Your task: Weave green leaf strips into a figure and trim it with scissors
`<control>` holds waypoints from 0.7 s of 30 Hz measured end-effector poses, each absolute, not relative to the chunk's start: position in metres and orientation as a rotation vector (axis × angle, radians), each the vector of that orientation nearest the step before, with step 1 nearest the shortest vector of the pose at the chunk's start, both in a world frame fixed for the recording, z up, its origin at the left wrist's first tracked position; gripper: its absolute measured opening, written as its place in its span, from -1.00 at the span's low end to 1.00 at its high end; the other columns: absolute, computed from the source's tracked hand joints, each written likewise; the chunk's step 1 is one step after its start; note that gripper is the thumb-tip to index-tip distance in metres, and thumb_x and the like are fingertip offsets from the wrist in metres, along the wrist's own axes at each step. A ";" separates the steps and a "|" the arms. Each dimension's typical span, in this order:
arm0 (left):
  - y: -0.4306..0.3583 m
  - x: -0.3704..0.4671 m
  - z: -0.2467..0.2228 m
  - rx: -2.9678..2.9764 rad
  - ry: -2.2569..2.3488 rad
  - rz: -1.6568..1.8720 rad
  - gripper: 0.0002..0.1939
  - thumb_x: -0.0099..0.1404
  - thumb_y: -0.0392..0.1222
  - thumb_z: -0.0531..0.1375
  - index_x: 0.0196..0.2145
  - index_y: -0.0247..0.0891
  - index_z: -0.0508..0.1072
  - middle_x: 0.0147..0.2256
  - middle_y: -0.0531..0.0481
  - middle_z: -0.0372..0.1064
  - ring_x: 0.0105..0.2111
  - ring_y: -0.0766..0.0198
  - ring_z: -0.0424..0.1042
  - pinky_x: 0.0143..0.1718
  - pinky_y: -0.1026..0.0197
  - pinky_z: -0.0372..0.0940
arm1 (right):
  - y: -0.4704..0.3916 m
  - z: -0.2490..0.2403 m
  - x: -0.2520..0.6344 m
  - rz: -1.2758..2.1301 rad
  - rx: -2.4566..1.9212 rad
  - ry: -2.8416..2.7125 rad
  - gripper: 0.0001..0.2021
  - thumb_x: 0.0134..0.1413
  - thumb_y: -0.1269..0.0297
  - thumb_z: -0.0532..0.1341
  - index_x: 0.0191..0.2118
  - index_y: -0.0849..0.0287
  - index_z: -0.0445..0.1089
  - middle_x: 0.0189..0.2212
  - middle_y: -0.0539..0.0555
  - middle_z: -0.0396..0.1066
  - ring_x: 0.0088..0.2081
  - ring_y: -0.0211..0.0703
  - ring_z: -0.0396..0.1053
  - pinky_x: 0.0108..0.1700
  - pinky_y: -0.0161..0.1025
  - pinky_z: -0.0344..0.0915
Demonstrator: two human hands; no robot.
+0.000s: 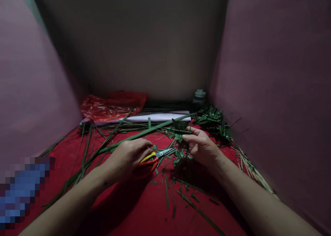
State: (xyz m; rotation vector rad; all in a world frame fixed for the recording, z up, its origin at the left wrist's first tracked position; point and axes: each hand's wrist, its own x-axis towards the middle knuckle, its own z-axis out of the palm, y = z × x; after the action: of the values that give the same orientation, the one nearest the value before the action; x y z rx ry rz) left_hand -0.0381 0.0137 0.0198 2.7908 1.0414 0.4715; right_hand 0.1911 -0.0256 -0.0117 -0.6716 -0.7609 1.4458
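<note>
My left hand (133, 155) is closed round the yellow and orange handles of a pair of scissors (160, 154). The scissor blades point right, toward the green leaf piece. My right hand (200, 144) pinches that folded green leaf piece (179, 127) between thumb and fingers, holding it above the red surface. Cut green scraps (181, 155) lie below and between the hands. Behind both hands a long green leaf strip (144, 132) runs diagonally.
At the back lie a red plastic bag (111, 106), a white roll (160, 117) and a lidded jar (199, 96). Dark green leaf pieces (210, 117) are heaped at the back right. Thin sticks (254, 170) line the right edge of the red surface (144, 212). Pink walls stand both sides.
</note>
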 end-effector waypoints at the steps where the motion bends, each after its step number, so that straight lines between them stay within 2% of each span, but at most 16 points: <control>1: 0.012 -0.038 0.022 2.775 1.007 0.589 -0.80 0.27 -0.16 0.01 -0.30 -0.25 0.40 -0.40 0.02 0.42 -0.43 0.36 0.38 -0.40 0.35 0.23 | -0.026 -0.011 0.191 1.451 -0.670 -0.747 -0.72 -0.32 0.45 0.31 -0.36 0.19 0.30 -0.54 -0.03 0.43 -0.54 -0.19 0.40 -0.42 -0.19 0.33; 4: 0.006 -0.038 0.029 2.761 0.953 0.993 -0.86 0.25 -0.25 0.05 -0.28 -0.29 0.38 -0.41 0.02 0.39 -0.44 0.40 0.37 -0.38 0.37 0.24 | -0.028 -0.010 0.191 1.474 -0.653 -0.718 -0.75 -0.30 0.46 0.29 -0.37 0.19 0.31 -0.53 -0.02 0.43 -0.52 -0.20 0.40 -0.42 -0.21 0.33; 7: 0.003 -0.034 0.035 2.827 0.992 1.288 -0.82 0.22 -0.30 0.09 -0.19 -0.30 0.36 -0.30 -0.04 0.35 -0.30 0.33 0.35 -0.25 0.29 0.25 | -0.030 -0.008 0.189 1.534 -0.614 -0.763 -0.81 -0.25 0.42 0.27 -0.37 0.23 0.35 -0.51 0.02 0.44 -0.51 -0.23 0.39 -0.44 -0.25 0.32; 9: 0.004 -0.030 0.037 2.924 1.015 1.359 -0.76 0.20 -0.28 0.12 -0.13 -0.28 0.35 -0.22 -0.09 0.31 -0.20 0.25 0.32 -0.16 0.20 0.24 | -0.032 -0.008 0.187 1.580 -0.593 -0.789 -0.82 -0.22 0.40 0.26 -0.36 0.26 0.38 -0.49 0.04 0.45 -0.50 -0.24 0.38 -0.43 -0.26 0.32; 13: 0.010 -0.017 0.041 3.068 0.935 1.263 -0.75 0.20 -0.20 0.13 -0.14 -0.24 0.38 -0.18 -0.10 0.32 -0.16 0.18 0.28 -0.11 0.10 0.19 | -0.036 -0.009 0.183 1.657 -0.555 -0.797 -0.80 -0.18 0.36 0.25 -0.32 0.27 0.40 -0.43 0.08 0.47 -0.48 -0.24 0.39 -0.41 -0.27 0.33; 18: 0.015 -0.009 0.047 2.798 0.862 1.026 -0.84 0.22 -0.20 0.10 -0.34 -0.27 0.46 -0.39 -0.01 0.34 -0.37 0.32 0.31 -0.32 0.27 0.21 | -0.036 -0.012 0.186 1.755 -0.481 -0.813 -0.79 -0.12 0.31 0.22 -0.28 0.24 0.40 -0.40 0.09 0.49 -0.44 -0.19 0.42 -0.35 -0.22 0.33; 21: 0.016 -0.012 0.051 2.581 0.913 0.907 -0.84 0.20 -0.18 0.12 -0.37 -0.29 0.46 -0.43 0.02 0.34 -0.41 0.35 0.31 -0.36 0.30 0.19 | -0.031 -0.016 0.192 1.801 -0.433 -0.780 -0.79 -0.05 0.24 0.17 -0.29 0.22 0.40 -0.37 0.10 0.49 -0.36 -0.15 0.43 -0.26 -0.17 0.32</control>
State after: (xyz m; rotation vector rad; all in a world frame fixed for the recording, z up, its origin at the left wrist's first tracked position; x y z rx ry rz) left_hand -0.0119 0.0160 0.0511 2.5806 0.9125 0.9072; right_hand 0.1916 -0.0315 -0.0158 -0.4327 -0.7805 1.8009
